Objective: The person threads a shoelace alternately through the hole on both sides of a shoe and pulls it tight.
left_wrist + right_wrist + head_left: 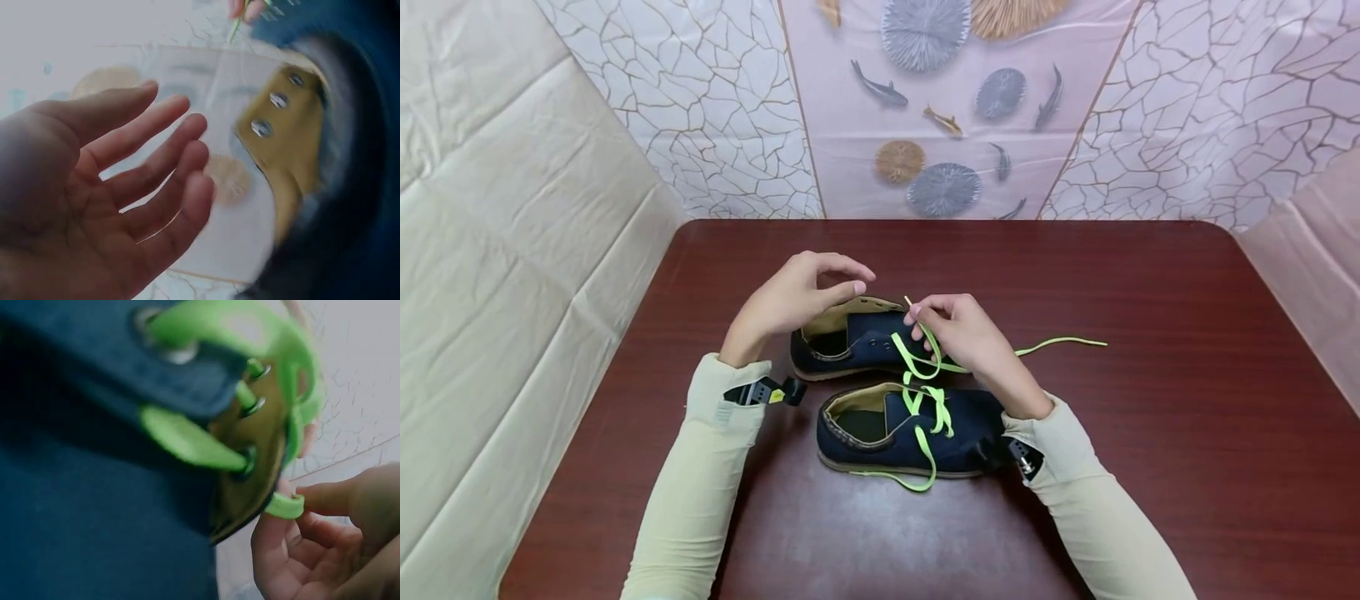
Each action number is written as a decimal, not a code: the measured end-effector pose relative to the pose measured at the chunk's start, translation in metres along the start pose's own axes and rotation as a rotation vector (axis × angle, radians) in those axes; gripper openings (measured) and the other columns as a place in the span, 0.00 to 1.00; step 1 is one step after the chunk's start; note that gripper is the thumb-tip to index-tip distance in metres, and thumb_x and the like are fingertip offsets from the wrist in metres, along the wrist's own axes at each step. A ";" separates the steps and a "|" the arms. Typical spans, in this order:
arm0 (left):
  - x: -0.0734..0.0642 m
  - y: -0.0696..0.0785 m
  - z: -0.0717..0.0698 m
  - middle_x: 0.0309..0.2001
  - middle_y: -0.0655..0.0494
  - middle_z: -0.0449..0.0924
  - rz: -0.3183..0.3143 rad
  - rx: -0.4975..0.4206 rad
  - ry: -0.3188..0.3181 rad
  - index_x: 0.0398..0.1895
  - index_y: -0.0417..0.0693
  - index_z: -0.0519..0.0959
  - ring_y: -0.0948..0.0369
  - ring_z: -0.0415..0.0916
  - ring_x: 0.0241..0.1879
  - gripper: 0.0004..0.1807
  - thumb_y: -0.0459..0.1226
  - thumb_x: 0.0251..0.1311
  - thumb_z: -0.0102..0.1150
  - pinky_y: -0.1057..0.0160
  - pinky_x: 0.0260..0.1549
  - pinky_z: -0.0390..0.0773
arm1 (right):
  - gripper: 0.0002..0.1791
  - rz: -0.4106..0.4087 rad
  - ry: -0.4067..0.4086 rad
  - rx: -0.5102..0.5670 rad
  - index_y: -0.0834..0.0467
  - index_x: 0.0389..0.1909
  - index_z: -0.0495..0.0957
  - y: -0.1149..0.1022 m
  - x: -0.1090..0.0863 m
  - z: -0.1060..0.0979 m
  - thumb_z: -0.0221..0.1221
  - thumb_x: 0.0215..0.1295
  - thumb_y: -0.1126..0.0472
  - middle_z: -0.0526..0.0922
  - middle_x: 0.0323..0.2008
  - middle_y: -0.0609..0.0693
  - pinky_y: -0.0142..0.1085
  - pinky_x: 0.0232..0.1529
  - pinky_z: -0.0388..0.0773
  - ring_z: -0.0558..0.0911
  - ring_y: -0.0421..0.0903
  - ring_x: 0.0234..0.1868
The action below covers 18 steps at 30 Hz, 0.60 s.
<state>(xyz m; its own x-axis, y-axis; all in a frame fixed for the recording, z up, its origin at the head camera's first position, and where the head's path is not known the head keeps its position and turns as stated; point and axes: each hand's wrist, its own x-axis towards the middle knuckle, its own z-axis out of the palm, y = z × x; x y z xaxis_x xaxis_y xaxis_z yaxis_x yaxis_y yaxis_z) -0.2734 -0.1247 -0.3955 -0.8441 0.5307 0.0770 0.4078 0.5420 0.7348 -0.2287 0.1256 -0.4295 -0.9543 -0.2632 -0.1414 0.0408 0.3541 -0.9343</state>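
My right hand (966, 329) pinches a lime-green shoelace (934, 350) between thumb and fingers, its tip poking up past them. That lace belongs to the far navy shoe (842, 360). In the right wrist view the lace (194, 447) passes through metal eyelets in the tan-lined flap. Over the heel end of this shoe hovers my left hand (790, 292), holding nothing. Its fingers are loosely bent and spread in the left wrist view, beside the flap's bare eyelets (278, 100). A second navy shoe (876, 450), its green lace (917, 404) crossed over the tongue, sits nearer me.
Both shoes stand on a dark red-brown table (1150, 433), toes to the right. One lace end (1060, 340) trails right across the table, and another (895, 477) lies in front of the near shoe. Pale cloth (535, 275) and a patterned backdrop (722, 108) border the table.
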 end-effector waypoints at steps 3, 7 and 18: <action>0.004 -0.005 0.005 0.59 0.52 0.86 0.020 0.041 -0.069 0.60 0.49 0.86 0.59 0.85 0.52 0.15 0.39 0.76 0.62 0.53 0.55 0.81 | 0.16 0.014 -0.016 -0.061 0.66 0.48 0.86 0.005 0.004 -0.002 0.51 0.84 0.62 0.82 0.31 0.52 0.34 0.27 0.78 0.76 0.46 0.26; 0.011 -0.006 0.020 0.59 0.51 0.86 0.045 0.103 -0.141 0.63 0.47 0.85 0.57 0.83 0.56 0.16 0.40 0.78 0.60 0.53 0.58 0.80 | 0.15 0.007 -0.015 -0.137 0.61 0.48 0.89 0.008 0.004 -0.003 0.53 0.83 0.61 0.82 0.30 0.49 0.34 0.31 0.72 0.70 0.44 0.24; 0.021 -0.012 0.045 0.47 0.57 0.91 0.026 0.178 0.002 0.50 0.51 0.91 0.59 0.86 0.50 0.10 0.38 0.76 0.62 0.56 0.51 0.81 | 0.14 0.134 -0.082 0.047 0.66 0.45 0.85 0.014 0.005 0.003 0.51 0.80 0.63 0.76 0.24 0.48 0.29 0.19 0.59 0.60 0.38 0.15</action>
<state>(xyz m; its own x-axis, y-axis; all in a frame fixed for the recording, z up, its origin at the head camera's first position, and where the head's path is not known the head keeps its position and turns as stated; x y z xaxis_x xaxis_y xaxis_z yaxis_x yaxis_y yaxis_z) -0.2805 -0.0903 -0.4332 -0.8329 0.5450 0.0962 0.4850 0.6350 0.6012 -0.2321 0.1265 -0.4442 -0.9123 -0.2891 -0.2902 0.1819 0.3488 -0.9194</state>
